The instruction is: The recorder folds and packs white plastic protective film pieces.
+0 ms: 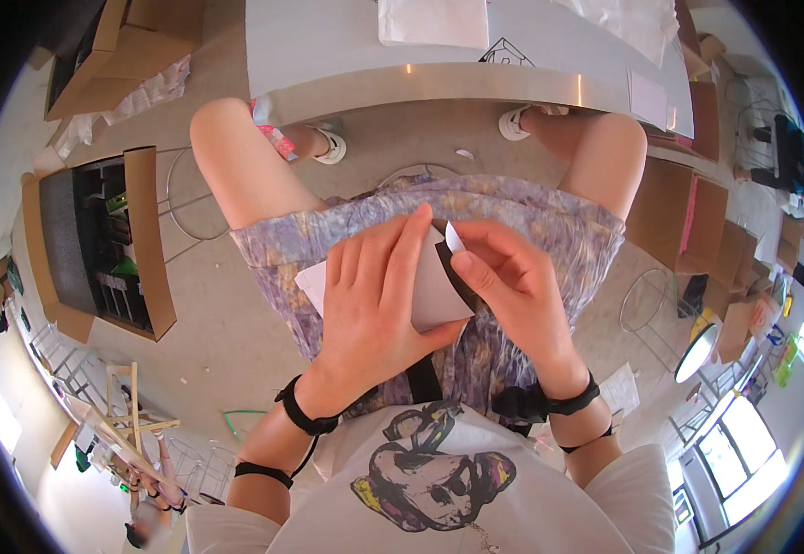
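Observation:
A small white box (432, 294) with a black edge strip (456, 277) rests above my lap, over the patterned skirt (277, 254). My left hand (370, 282) lies across it, with the thumb along its near edge and the fingers on top. A white corner (310, 286) sticks out left of that hand. At the box's right end, my right hand (517, 286) pinches a small pointed white tab (454, 238) between thumb and forefinger. Whether the tab is part of the box or a separate piece I cannot tell. The box's underside is hidden.
Ahead stands a light table (328, 46) with a metal edge, holding a white packet (432, 23). An open cardboard box (153, 245) with dark dividers is at left. More cardboard boxes (674, 212) stand at right, near a round white lamp-like disc (697, 354). People are in the background.

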The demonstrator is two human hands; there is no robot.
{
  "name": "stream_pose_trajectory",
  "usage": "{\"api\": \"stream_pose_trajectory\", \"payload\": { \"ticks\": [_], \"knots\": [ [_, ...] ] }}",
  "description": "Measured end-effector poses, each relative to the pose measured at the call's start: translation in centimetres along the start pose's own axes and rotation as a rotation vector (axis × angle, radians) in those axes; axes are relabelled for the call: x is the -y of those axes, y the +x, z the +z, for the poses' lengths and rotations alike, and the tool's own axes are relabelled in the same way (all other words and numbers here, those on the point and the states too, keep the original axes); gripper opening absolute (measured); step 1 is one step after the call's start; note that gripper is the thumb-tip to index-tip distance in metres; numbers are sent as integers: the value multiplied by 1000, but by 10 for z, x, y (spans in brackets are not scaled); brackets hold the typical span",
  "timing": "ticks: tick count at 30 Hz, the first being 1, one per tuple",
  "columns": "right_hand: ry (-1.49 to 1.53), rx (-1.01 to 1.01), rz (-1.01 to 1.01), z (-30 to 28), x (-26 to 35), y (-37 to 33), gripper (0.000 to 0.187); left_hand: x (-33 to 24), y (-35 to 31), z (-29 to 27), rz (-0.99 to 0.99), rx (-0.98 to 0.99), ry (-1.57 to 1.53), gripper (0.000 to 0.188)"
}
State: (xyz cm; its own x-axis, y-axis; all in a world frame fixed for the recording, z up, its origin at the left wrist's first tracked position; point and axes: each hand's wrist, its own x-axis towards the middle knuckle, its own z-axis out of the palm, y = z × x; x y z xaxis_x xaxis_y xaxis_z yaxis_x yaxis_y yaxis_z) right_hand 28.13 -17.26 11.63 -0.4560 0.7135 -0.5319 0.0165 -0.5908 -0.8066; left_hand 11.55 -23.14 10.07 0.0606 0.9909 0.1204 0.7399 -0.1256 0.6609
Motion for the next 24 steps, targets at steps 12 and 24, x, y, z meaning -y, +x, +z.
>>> {"api": "stream_pose_trajectory", "payload": {
  "ticks": [12,24],
  "knots": [
    [195,10,68,0,5,4,17,-4,-3,-1,28,24,-1,109],
    [-159,-9,-168,11,16,-7,31,-1,-12,-3,-46,-27,-319,118]
  ]
}}
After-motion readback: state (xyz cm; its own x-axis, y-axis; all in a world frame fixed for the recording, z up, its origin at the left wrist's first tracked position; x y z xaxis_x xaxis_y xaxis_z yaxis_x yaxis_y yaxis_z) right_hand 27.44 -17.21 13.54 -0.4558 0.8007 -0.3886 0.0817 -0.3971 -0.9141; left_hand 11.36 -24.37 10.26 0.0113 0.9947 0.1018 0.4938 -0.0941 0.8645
